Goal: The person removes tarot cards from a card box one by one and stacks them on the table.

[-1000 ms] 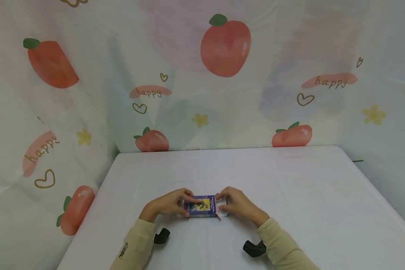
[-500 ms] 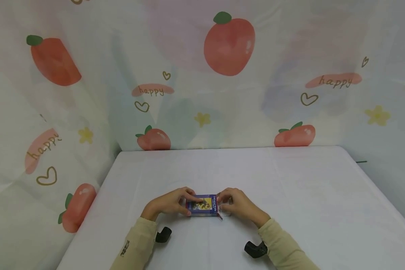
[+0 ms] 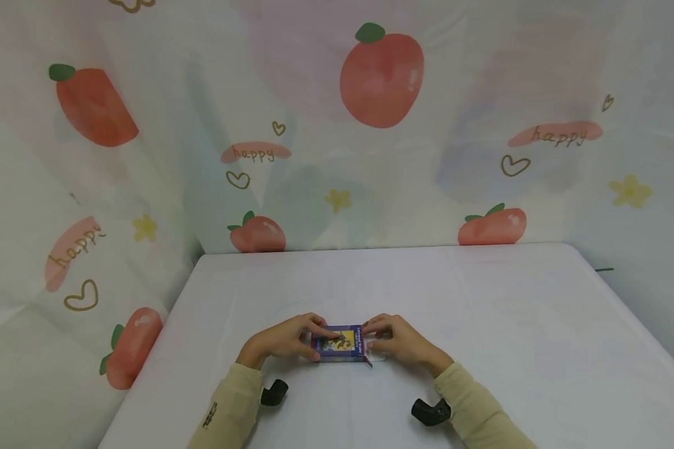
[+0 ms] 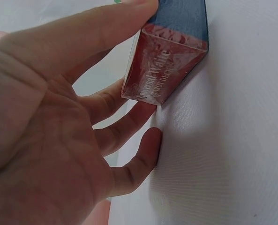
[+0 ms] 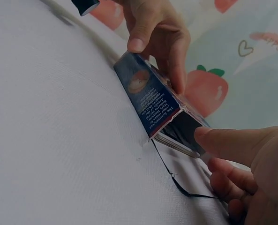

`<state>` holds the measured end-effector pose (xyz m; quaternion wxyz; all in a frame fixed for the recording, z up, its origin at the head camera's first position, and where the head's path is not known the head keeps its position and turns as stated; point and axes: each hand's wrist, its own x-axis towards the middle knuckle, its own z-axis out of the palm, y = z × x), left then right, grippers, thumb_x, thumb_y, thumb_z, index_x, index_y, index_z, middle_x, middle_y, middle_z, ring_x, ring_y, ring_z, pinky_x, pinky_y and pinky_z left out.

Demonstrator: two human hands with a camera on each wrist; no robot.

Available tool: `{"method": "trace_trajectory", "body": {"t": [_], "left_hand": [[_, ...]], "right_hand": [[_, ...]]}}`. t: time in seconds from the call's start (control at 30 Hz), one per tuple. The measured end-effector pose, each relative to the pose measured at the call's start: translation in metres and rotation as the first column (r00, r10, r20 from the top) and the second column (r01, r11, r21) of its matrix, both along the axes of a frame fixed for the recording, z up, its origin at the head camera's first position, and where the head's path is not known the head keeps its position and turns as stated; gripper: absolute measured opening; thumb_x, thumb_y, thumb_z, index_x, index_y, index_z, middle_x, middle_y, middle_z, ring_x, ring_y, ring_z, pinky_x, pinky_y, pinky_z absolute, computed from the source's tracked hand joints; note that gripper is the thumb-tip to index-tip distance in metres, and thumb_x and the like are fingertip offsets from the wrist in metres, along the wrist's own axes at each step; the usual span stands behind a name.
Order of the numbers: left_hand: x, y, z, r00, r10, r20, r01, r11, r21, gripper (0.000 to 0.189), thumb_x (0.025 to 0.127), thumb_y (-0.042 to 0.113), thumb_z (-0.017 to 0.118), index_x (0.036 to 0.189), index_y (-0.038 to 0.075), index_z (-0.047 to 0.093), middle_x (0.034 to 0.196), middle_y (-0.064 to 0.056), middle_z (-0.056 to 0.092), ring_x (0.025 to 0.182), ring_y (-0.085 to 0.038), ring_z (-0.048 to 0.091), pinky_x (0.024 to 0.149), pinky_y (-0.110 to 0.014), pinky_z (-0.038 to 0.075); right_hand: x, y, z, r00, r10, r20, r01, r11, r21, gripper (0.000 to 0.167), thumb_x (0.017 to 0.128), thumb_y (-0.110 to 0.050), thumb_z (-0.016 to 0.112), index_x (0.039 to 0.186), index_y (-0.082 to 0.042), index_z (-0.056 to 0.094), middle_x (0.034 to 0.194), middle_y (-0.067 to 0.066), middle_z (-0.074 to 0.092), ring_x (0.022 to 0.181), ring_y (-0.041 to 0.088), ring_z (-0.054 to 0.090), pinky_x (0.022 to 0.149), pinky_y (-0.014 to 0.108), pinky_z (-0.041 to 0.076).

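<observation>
Left hand (image 3: 285, 338) and right hand (image 3: 401, 340) point toward each other, fingers (image 4: 148, 146) partly curled.

A flat tabletop (image 3: 455, 312) is covered in smooth white cloth and is enclosed at the back and sides by a pale, pastel-blotched backdrop (image 3: 309, 81). Printed on it are rounded red fruits with green leaves (image 3: 382, 81), yellow five-petalled flowers (image 3: 338, 200), brown outlined hearts (image 3: 515, 165) and pink elongated patches (image 3: 556, 134) lettered "happy". Just beyond the tabletop's right edge, a thin dark-green line (image 3: 604, 270) is seen.
</observation>
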<state>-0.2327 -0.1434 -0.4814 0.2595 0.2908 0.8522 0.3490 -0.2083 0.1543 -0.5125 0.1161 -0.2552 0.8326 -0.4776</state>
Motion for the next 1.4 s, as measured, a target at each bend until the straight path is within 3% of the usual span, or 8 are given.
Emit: {"method": "trace_trajectory", "body": {"t": [0.3, 0.5, 0.8, 0.93, 1.13, 1.4], "left_hand": [[-0.002, 0.001, 0.004, 1.000, 0.023, 0.018, -0.023, 1.000, -0.016, 0.050, 0.086, 0.014, 0.080, 0.132, 0.027, 0.069, 0.145, -0.011, 0.049, 0.133, -0.030, 0.045, 0.109, -0.054, 0.039], [-0.002, 0.002, 0.001, 1.000, 0.004, -0.001, -0.004, 1.000, -0.019, 0.049, 0.086, 0.015, 0.080, 0.132, 0.025, 0.069, 0.143, -0.011, 0.050, 0.128, -0.026, 0.046, 0.104, -0.048, 0.040], [-0.004, 0.004, 0.001, 1.000, 0.014, -0.002, -0.014, 0.999, -0.034, 0.049, 0.085, 0.014, 0.081, 0.131, 0.026, 0.070, 0.141, -0.008, 0.051, 0.125, -0.022, 0.046, 0.103, -0.044, 0.040], [-0.003, 0.002, 0.002, 1.000, 0.025, -0.002, -0.025, 0.999, -0.040, 0.049, 0.084, 0.014, 0.082, 0.131, 0.026, 0.070, 0.140, -0.007, 0.051, 0.121, -0.021, 0.046, 0.100, -0.041, 0.041], [-0.004, 0.002, 0.002, 1.000, 0.021, -0.011, -0.022, 0.999, -0.043, 0.049, 0.085, 0.015, 0.082, 0.131, 0.027, 0.070, 0.140, -0.008, 0.051, 0.120, -0.020, 0.046, 0.099, -0.040, 0.041], [-0.006, 0.000, -0.001, 1.000, 0.012, -0.026, -0.013, 0.999, -0.041, 0.050, 0.085, 0.017, 0.082, 0.131, 0.027, 0.069, 0.139, -0.008, 0.052, 0.118, -0.019, 0.046, 0.098, -0.041, 0.040]], "right_hand": [[-0.004, -0.003, -0.001, 1.000, -0.011, 0.004, 0.011, 1.000, 0.021, 0.037, 0.089, -0.012, 0.075, 0.122, 0.005, 0.070, 0.125, 0.020, 0.062, 0.107, 0.021, 0.054, 0.087, 0.021, 0.045], [-0.003, -0.003, -0.003, 1.000, -0.010, -0.007, 0.010, 1.000, 0.028, 0.037, 0.090, -0.013, 0.074, 0.121, 0.007, 0.069, 0.127, 0.021, 0.061, 0.111, 0.026, 0.055, 0.090, 0.023, 0.045], [0.000, -0.012, -0.007, 0.995, -0.099, -0.011, 0.099, 0.995, 0.025, 0.035, 0.087, -0.010, 0.076, 0.118, 0.006, 0.072, 0.122, 0.018, 0.061, 0.104, 0.021, 0.051, 0.085, 0.022, 0.042], [0.004, -0.022, -0.008, 0.983, -0.184, -0.022, 0.184, 0.983, 0.028, 0.032, 0.084, -0.009, 0.078, 0.113, 0.004, 0.074, 0.119, 0.013, 0.061, 0.100, 0.019, 0.050, 0.084, 0.024, 0.041], [0.009, -0.031, -0.009, 0.947, -0.322, -0.023, 0.322, 0.944, 0.068, 0.027, 0.081, -0.011, 0.082, 0.107, -0.003, 0.076, 0.119, 0.006, 0.062, 0.102, 0.018, 0.052, 0.086, 0.028, 0.042], [0.011, -0.035, -0.012, 0.927, -0.357, -0.111, 0.367, 0.926, 0.086, 0.024, 0.082, -0.012, 0.083, 0.104, -0.008, 0.075, 0.120, 0.007, 0.064, 0.094, 0.015, 0.052, 0.080, 0.026, 0.040]]}}
